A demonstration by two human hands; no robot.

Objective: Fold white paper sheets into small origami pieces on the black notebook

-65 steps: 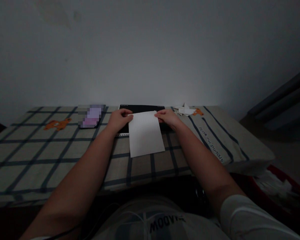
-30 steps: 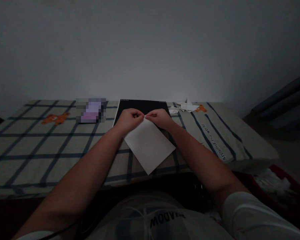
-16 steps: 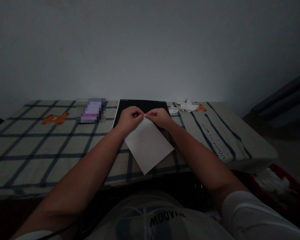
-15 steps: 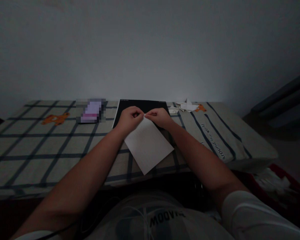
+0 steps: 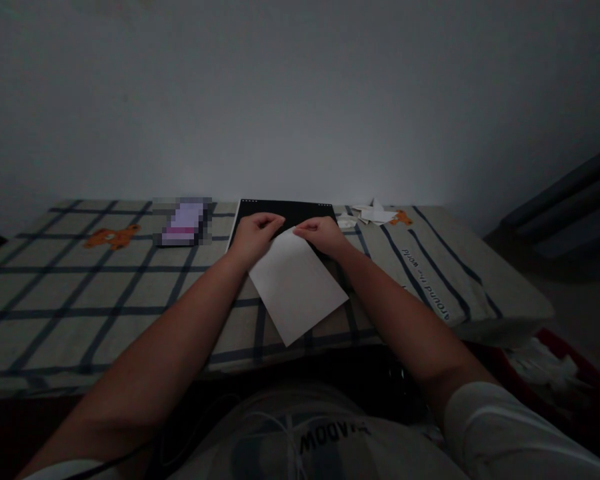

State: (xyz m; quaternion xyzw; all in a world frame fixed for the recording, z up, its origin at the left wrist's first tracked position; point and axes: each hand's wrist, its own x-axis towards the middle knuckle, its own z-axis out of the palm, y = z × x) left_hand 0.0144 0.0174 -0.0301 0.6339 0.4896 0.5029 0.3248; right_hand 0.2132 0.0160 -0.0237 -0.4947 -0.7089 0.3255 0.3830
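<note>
A white sheet of paper [image 5: 297,283] lies cornerwise in front of me, one corner pointing towards my body. Its far part overlaps a black flat pad [image 5: 287,208] with a row of small holes along the top edge. My right hand [image 5: 323,235] pinches the paper near its far corner between thumb and forefinger. My left hand [image 5: 256,235] is closed in a pinch just left of and beyond that corner, over the pad. Whether anything is between the left fingertips cannot be made out.
A phone [image 5: 185,220], blurred out, lies to the left. Folded white paper pieces [image 5: 376,212] sit at the back right near the wall. A checked cloth with orange bear prints [image 5: 111,237] covers the table. Below right, a red container [image 5: 587,363] holds crumpled white material.
My fingertips, together at the paper's far corner before, are now slightly apart. The left ones have moved up and away from the corner. The paper has shifted slightly, its near corner moving left.
</note>
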